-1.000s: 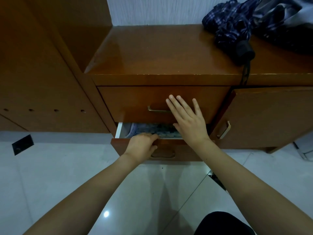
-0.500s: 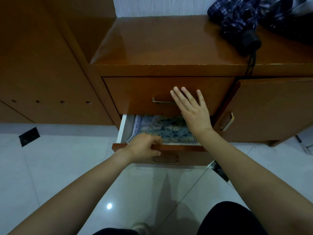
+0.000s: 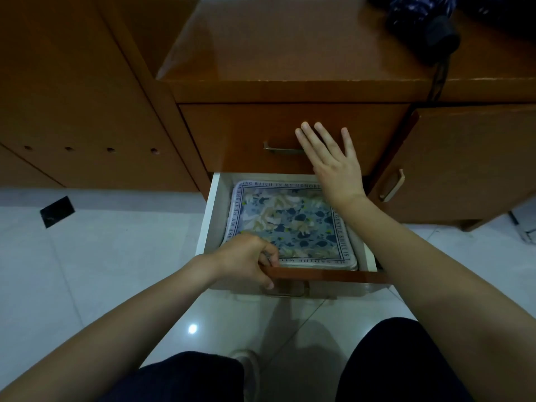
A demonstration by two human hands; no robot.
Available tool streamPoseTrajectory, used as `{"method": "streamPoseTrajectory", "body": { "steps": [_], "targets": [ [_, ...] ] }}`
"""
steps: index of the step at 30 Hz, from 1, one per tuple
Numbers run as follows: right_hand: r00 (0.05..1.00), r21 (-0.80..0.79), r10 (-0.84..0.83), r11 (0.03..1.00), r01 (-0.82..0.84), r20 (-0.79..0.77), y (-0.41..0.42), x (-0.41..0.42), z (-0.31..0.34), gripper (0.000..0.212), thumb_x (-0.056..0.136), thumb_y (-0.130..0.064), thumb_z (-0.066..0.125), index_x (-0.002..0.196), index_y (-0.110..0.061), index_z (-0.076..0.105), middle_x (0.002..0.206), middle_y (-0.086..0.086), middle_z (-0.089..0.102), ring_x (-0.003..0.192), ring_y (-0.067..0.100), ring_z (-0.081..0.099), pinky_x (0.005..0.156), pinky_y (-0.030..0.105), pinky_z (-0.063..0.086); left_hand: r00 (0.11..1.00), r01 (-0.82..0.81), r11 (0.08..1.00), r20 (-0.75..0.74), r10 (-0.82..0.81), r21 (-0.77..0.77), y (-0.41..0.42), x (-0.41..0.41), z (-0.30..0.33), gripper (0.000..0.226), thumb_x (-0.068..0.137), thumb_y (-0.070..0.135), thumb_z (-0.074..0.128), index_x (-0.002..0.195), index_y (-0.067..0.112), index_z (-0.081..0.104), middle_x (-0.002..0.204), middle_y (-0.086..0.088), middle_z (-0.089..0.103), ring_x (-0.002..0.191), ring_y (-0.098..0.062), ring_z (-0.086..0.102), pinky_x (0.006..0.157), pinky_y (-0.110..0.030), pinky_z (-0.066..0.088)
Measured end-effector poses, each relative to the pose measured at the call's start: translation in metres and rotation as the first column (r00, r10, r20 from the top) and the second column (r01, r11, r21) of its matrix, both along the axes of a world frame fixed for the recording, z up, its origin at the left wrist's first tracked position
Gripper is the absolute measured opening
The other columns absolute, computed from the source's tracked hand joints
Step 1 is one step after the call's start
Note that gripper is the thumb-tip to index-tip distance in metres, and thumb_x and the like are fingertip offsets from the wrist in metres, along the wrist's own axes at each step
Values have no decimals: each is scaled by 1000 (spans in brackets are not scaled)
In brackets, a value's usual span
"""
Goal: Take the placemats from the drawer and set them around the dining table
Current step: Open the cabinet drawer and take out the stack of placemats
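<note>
left hand [image 3: 246, 258] grips lower drawer [image 3: 327, 275] front | right hand [image 3: 333, 162] flat, released, on upper drawer [image 3: 232, 134] | placemats [image 3: 293, 224] inside lower drawer

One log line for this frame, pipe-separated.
stage: lower drawer open | left hand grips drawer front | right hand flat on upper drawer | placemats in drawer, untouched

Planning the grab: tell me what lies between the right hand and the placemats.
Nothing: in the head view the right hand rests flat against the upper drawer front, with open air down to the placemats.
</note>
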State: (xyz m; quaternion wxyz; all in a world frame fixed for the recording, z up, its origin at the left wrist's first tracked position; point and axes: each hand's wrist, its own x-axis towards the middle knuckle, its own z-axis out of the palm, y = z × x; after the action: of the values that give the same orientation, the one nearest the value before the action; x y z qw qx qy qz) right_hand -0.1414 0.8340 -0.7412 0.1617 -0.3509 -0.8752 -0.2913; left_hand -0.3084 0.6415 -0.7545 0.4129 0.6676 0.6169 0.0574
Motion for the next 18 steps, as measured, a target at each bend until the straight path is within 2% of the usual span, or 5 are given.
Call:
{"method": "streamPoseTrajectory", "body": {
  "steps": [8,14,18],
  "targets": [
    [1000,25,0,1000,0,-1,-1,1,1,101,78,6,65,154,-18,3,161,-3,7,147,17,10,116,48,8,1000,29,999,-5,-29,-13,-10,6,0,32,56,34,87,69,44,60,70,24,67,71,9,64,68,-14,47],
    [999,1,-27,1000,27,27,-3,0,3,104,77,5,67,154,-18,1,161,-3,5,148,17,10,116,48,7,995,102,990,32,-99,-96,-17,12,7,29,59,29,88,77,30,65,79,14,72,73,6,65,78,-28,54],
    [999,-37,-21,999,22,26,-5,2,8,105,75,11,64,154,-18,1,161,-3,6,148,17,11,116,48,7,994,107,989,34,-104,-105,-16,13,9,30,59,27,89,77,30,64,80,11,72,70,9,63,78,-28,54]
  ]
}}
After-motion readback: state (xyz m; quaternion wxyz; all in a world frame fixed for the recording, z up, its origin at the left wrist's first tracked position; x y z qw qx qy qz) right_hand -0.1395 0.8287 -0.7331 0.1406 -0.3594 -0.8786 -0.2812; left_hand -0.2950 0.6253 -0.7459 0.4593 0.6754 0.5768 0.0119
